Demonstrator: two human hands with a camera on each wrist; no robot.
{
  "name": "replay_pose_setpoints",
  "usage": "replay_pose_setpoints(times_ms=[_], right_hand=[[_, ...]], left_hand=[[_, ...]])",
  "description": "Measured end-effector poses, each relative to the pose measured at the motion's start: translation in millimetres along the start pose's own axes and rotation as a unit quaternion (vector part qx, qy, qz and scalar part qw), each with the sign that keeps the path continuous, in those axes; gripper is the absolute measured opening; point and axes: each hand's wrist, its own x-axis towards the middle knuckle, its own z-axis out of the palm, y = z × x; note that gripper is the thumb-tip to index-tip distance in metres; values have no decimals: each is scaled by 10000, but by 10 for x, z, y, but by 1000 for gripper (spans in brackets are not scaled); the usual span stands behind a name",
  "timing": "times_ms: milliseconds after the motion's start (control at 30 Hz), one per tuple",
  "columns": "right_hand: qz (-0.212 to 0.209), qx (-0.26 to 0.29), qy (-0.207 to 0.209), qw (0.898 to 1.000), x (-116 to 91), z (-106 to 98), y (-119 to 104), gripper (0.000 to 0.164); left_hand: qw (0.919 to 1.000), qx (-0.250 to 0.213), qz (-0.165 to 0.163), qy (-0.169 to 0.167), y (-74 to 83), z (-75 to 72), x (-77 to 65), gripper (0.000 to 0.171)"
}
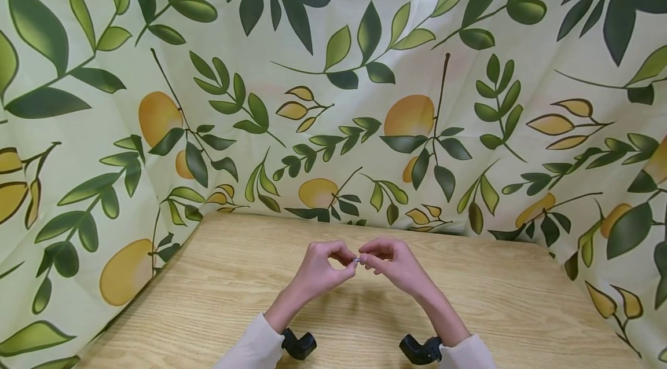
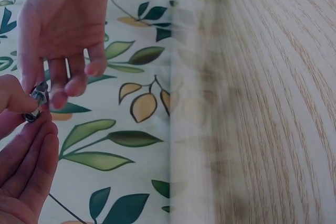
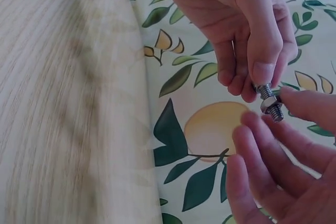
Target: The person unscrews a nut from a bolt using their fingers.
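Observation:
Above the table, a small metal bolt (image 3: 276, 114) with a hex nut (image 3: 270, 103) on its thread is held between the two hands. My left hand (image 1: 322, 269) pinches one end of the bolt between thumb and fingers, and that end is hidden. From the other side my right hand (image 1: 398, 265) pinches at the nut with thumb and index finger. Its remaining fingers are spread and loosely bent in the right wrist view. Threads show on both sides of the nut there. In the left wrist view the bolt is small and partly covered by fingertips.
A light wood-grain table (image 1: 219, 288) lies beneath the hands. Cloth (image 1: 354, 143) printed with leaves and fruit hangs behind the table and at both sides. A black wrist device (image 1: 299, 344) sits on the left wrist, another (image 1: 419, 350) on the right.

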Motion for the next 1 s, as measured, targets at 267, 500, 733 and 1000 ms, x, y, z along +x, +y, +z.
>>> replay_pose_setpoints(times_ms=[267, 500, 733, 1000], right_hand=[[-140, -102, 17, 9998, -1, 5, -26, 15], [-259, -68, 117, 9996, -4, 28, -32, 13], [-314, -20, 181, 9993, 0, 42, -23, 17], [-54, -105, -12, 9999, -5, -1, -15, 24]], left_hand=[[10000, 18, 65, 7, -22, 5, -5, 13], [10000, -57, 29, -4, -33, 15, -12, 13], [10000, -61, -5, -11, -31, 26, -7, 13], [10000, -4, 55, 56, -29, 15, -9, 13]])
